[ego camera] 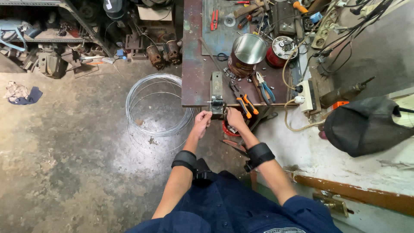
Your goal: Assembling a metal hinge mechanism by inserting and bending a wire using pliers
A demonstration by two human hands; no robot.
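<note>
**A:** Metal clamp (pixel 217 103) at the near edge of the bench (pixel 194 73), is that what both hands are on?

**B:** Yes. One small grey clamp with a flat steel plate running away from it across the bench top. The left hand (pixel 202 121) is curled shut at its near left side, fingers pinched on something thin there; too small to tell what. The right hand (pixel 235 117) is closed just to the clamp's right, at the bench edge; I cannot tell what it grips.

**A:** What else do you count?

**B:** Two pairs of pliers lie right of the clamp: one with orange handles (pixel 246 103), one with blue handles (pixel 264 88). One open tin can (pixel 246 54) stands farther back, shiny inside, with small bolts scattered round its foot. One coil of thin wire (pixel 157 105) lies on the floor to the left, several loose rounds of it. Two black wrist bands, one on each forearm.

**A:** Room to move?

**B:** The floor (pixel 73 151) on the left is bare stained concrete, wide and open. On the right a white ledge crowds in, carrying a black bag (pixel 366 125). The far part of the bench is thick with tools and cables.

**A:** Surfaces?

**B:** The bench top is worn, rusty-brown metal.
</note>
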